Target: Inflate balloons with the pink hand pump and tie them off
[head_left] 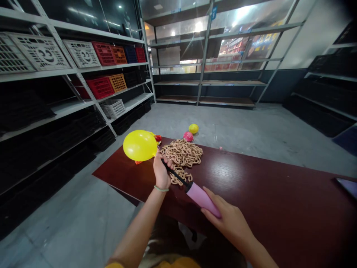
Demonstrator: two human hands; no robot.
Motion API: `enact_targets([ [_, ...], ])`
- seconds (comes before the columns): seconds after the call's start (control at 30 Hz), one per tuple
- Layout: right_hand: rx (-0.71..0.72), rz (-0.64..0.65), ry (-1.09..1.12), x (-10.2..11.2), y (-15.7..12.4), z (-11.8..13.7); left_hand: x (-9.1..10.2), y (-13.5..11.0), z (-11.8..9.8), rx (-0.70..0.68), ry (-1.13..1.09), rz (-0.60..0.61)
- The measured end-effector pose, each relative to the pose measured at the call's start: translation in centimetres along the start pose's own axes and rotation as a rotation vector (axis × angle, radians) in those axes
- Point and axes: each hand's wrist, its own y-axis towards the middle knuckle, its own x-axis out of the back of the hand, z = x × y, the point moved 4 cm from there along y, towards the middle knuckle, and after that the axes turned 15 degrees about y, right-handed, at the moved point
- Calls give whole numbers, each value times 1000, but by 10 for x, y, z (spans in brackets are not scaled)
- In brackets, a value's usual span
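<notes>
Left hand (pixel 161 173), a pale green band (pixel 161 189) round its wrist, is closed where the neck of an inflated yellow balloon (pixel 140 145) meets the black end of a balloon pump (pixel 205 200); I'd say it pinches there to keep the mouth on the nozzle. Right hand (pixel 228 217) is clamped round the pump's pink barrel, thumb on one side and fingers on the other. A length of black rod shows between the two, so the hands probably stand apart to leave it room to slide. The balloon hangs over the bench (pixel 237 175), towards its left end. Just beyond the left hand lies a heap of tan, chain-like loops (pixel 182 153). Past that are a pink ball (pixel 188 136) and a smaller yellow balloon on the floor (pixel 193 128); whether the pink ball touches the bench, I can't tell.
</notes>
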Motion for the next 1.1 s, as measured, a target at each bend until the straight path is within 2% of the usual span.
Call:
enact_targets([
  [0.13,-40,-19,11,-14,18,17,-1,-15,22,57,45,32],
  [0.23,-39,0,53,-21,20,21,0,-16,27,103,74,53],
  [0.33,-18,24,111,-18,8,17,1,-6,14,102,66,69],
  [0.5,-4,61,119,7,-26,-3,5,13,-17,77,42,51],
  [0.67,-31,79,88,24,-43,-12,7,20,-25,75,25,78],
  [0.9,-75,74,135,6,-15,1,6,2,-9,96,23,37],
  [1.1,-109,28,258,-14,14,25,-5,-23,10,103,35,84],
])
